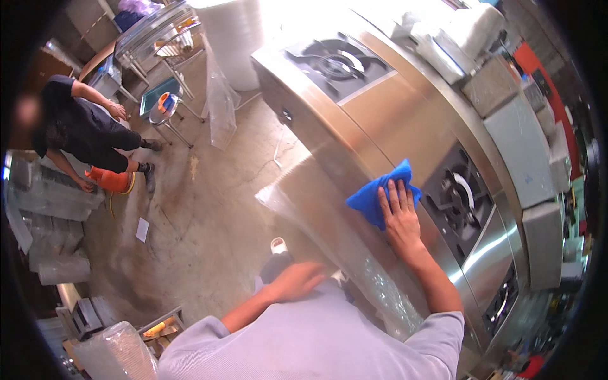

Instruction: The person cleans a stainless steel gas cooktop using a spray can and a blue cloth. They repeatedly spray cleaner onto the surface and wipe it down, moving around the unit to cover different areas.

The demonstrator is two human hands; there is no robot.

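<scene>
My right hand [401,218] lies over a blue cloth [370,201], holding it against the stainless-steel cooking range [405,120] near its front edge. The cloth is bunched, with a corner standing up beyond the fingers. Just right of that hand is a black gas burner [459,196] set in the steel top. My left hand [301,280] hovers in front of my body, apart from the range; motion smears its fingers. Clear plastic film [354,266] hangs along the range's front, below my right forearm.
Another burner [339,60] sits at the range's far end, and a third [503,301] at the near right. Wrapped boxes [516,145] line the back. Across the floor, a person [88,126] bends beside an orange gas cylinder [111,179]. A round stool [163,109] stands nearby.
</scene>
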